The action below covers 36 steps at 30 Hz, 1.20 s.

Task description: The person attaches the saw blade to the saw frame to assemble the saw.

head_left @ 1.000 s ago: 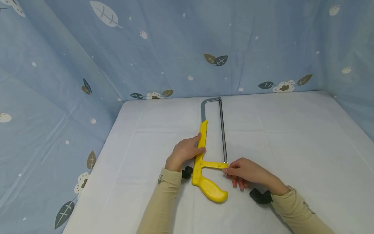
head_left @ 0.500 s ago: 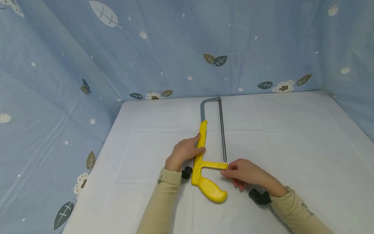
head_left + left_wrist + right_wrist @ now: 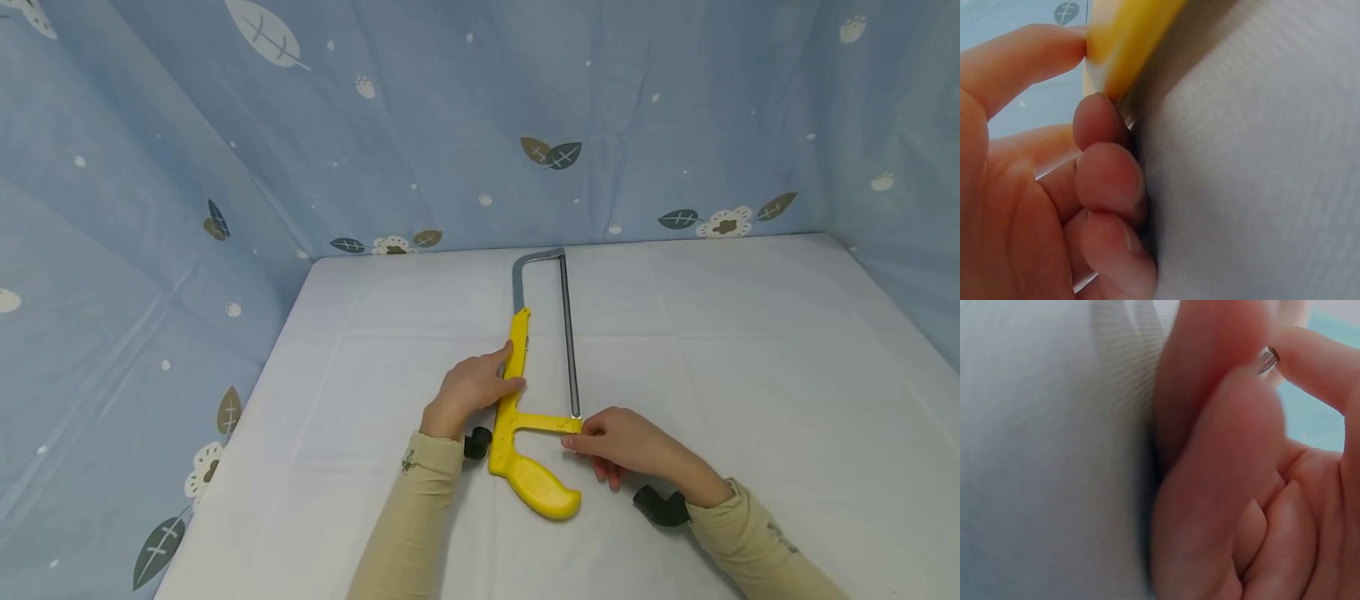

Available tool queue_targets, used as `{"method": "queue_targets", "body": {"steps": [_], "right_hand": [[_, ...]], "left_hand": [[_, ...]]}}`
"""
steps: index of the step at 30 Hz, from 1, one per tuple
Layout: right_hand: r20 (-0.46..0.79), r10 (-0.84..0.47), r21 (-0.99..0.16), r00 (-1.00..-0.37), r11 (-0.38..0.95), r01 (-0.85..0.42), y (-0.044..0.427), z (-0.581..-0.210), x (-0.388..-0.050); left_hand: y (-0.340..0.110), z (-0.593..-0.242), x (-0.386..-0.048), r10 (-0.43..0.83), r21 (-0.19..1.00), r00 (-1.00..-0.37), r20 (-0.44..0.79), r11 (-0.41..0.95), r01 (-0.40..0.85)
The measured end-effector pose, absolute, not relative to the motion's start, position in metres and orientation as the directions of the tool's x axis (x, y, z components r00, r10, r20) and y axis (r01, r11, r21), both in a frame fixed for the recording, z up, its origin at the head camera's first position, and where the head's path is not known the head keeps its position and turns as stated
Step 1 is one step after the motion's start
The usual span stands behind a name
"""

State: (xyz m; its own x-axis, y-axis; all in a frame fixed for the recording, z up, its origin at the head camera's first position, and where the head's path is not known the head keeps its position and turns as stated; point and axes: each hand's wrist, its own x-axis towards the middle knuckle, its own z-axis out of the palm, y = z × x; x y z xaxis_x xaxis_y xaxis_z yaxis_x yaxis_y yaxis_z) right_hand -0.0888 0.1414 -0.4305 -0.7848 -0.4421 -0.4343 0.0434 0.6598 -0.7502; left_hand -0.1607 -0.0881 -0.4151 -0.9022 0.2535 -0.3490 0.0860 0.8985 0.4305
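Head view: white-covered tabletop (image 3: pixel 750 383) carries a yellow hacksaw (image 3: pixel 540 422), lying flat. Left hand (image 3: pixel 471 387), nearly closed, grips its frame (image 3: pixel 519 329); right hand (image 3: pixel 633 442) pinches a small metal fitting (image 3: pixel 1269 360) near the blade (image 3: pixel 569 333). Apparently blade tensioning; next turn likely calls for steady bracing.

At centre, the yellow saw handle (image 3: pixel 536 486) looks smooth and glossy; the grey bow (image 3: pixel 517 287) is smooth metal, the blade (image 3: pixel 568 333) shiny metal. The white tablecloth (image 3: pixel 750 358) is matt, finely ribbed cloth; the curtain (image 3: pixel 420 108) across the top of the frame, matt printed fabric; the sleeves (image 3: pixel 412 517), lower left and lower right, matt cloth.
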Motion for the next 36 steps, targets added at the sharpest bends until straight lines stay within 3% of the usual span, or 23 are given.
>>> {"method": "queue_targets", "body": {"steps": [9,20,36], "right_hand": [[-0.416,-0.478,-0.772,-0.774,0.635,0.023,0.144,-0.4317,-0.0906],[-0.395,-0.432,-0.737,-0.811,0.676,0.0,0.1433,-0.4334,-0.0912],[-0.401,-0.463,-0.785,-0.79,0.619,0.035,0.1465,-0.4302,-0.0909]], "left_hand": [[-0.0884,-0.4153,-0.1605,0.25,0.438,-0.905,-0.344,0.895,0.081],[-0.089,-0.4163,-0.1604,0.249,0.436,-0.904,-0.347,0.896,0.08],[-0.0897,-0.4163,-0.1603,0.256,0.446,-0.912,-0.322,0.89,0.092]]}}
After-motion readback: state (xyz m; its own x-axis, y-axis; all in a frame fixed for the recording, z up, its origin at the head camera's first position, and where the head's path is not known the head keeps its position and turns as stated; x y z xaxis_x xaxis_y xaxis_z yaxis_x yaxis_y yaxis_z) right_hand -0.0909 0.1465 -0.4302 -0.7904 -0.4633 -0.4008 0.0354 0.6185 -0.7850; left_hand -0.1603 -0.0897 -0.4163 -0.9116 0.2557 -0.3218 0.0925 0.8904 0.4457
